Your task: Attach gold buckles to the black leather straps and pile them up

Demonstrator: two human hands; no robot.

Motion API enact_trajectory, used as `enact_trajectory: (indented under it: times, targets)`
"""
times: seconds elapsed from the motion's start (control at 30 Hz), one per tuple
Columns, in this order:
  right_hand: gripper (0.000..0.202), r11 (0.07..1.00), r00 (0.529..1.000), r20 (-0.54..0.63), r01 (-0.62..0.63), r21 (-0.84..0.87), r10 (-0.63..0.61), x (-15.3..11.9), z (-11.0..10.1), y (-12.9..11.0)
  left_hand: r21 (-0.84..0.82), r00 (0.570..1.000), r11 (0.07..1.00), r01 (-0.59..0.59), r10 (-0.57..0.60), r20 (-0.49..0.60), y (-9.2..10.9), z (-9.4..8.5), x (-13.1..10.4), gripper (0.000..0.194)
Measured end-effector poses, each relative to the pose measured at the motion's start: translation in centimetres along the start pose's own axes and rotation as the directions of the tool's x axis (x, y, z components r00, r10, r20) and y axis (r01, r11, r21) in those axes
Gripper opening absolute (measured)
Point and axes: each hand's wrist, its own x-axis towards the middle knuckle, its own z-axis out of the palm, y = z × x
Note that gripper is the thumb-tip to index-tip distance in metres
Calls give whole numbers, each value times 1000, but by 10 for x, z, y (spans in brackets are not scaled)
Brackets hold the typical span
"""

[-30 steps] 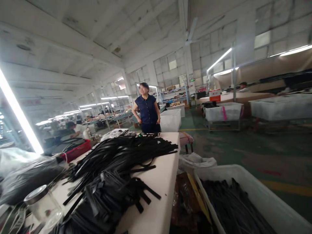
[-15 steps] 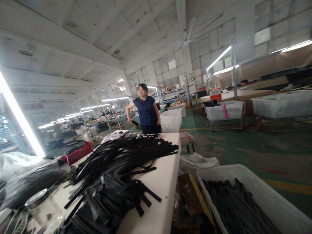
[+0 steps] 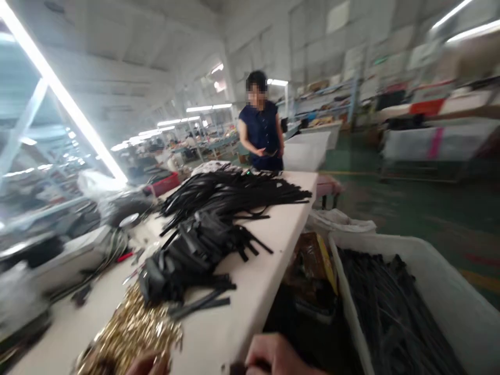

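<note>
Left hand is blurred by the heap of shiny gold metal pieces on the flat white table; right hand curls, can't tell either grip. Careless sweep could scatter them.

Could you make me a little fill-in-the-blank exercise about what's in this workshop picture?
1. The left hand is at a heap of small shiny pieces coloured ____.
2. The right hand shows at the ____ edge of the picture.
3. Beside the table, the large bin holding dark strips is ____.
4. The person standing past the table's far end wears a top that is dark ____.

Missing words: gold; bottom; white; blue.
</note>
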Motion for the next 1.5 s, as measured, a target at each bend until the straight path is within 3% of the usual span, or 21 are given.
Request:
enact_trajectory:
  times: [0.07,0.13,0.23,0.33,0.47,0.6,0.8,1.0,1.1,1.2,1.3,1.4,1.5]
  targets:
    - [21,993,1000,-4,32,111,-31,3,9,0,-23,994,994,107,-107,-5,-20,-33,-15,33]
    - [19,973,996,-3,86,215,-87,15,12,-6,-250,976,947,202,-172,137,-33,-57,-28,43]
    - [18,935,987,75,109,337,-143,38,15,-27,-422,969,874,240,-191,154,-40,-71,-42,42]
    - [17,884,959,180,115,454,-217,49,24,-57,-461,978,863,208,-169,125,-39,-73,-57,35]
    - [18,790,914,328,-11,612,-241,52,49,-82,-454,990,881,131,-97,97,-35,-77,-77,28]
    - [20,701,898,392,-147,698,-202,53,70,-86,-457,995,884,97,-79,60,-34,-85,-85,27]
    - [26,629,899,427,-278,726,-96,52,80,-84,-395,998,917,51,-62,-14,-42,-90,-87,25]
    - [33,562,917,398,-320,763,-19,50,83,-80,-59,983,983,-172,167,-82,-40,-92,-91,21]
    - [38,494,909,415,-374,785,30,50,83,-78,233,934,918,-320,347,-83,-35,-94,-91,17]
    - [39,459,912,409,-379,804,38,50,79,-77,387,898,834,-394,438,-30,-32,-94,-88,14]
    - [36,456,906,423,-373,809,-10,47,75,-76,349,918,862,-368,396,-10,-34,-92,-84,12]
    - [34,449,896,442,-377,810,-44,44,75,-76,165,964,951,-260,266,-16,-36,-87,-84,16]
    - [35,421,894,446,-390,819,-41,44,77,-76,52,977,976,-211,212,0,-34,-83,-86,18]
